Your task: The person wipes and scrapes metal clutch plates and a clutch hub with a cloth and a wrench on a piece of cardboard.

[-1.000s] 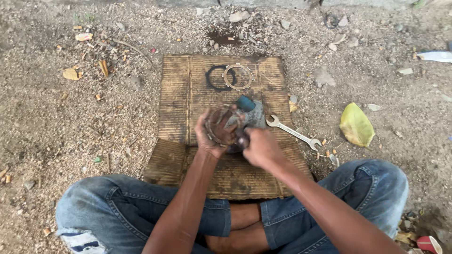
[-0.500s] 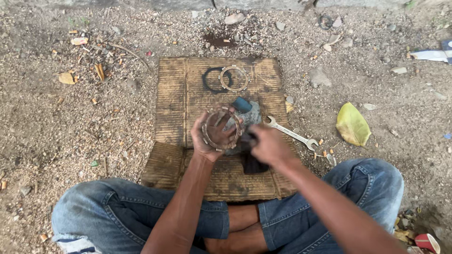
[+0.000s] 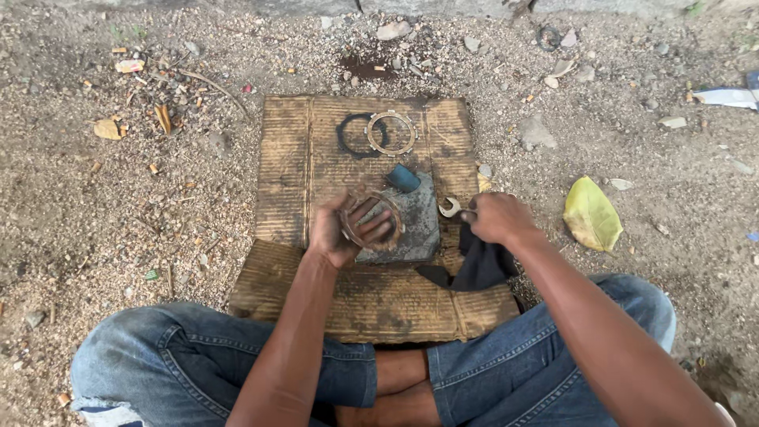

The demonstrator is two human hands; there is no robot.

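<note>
I sit cross-legged on gravel with a worn cardboard sheet (image 3: 300, 158) in front of me. My left hand (image 3: 341, 231) holds a rusty toothed ring plate (image 3: 371, 221) over a grey metal plate (image 3: 419, 217). My right hand (image 3: 496, 217) grips a dark rag (image 3: 481, 267) that hangs down over the cardboard's right edge. The head of a wrench (image 3: 450, 207) shows just left of that hand. A small blue block (image 3: 403, 177) lies at the grey plate's far end.
Farther out on the cardboard lie a black rubber ring (image 3: 349, 136) and a second toothed metal ring (image 3: 390, 133), overlapping. A yellow-green leaf (image 3: 591, 215) lies on the gravel at right. Stones and litter are scattered around. My jeans-clad knees flank the near edge.
My right hand has drawn away to the right with the dark rag, off the ring plate. The left hand keeps the ring plate, which now shows uncovered.
</note>
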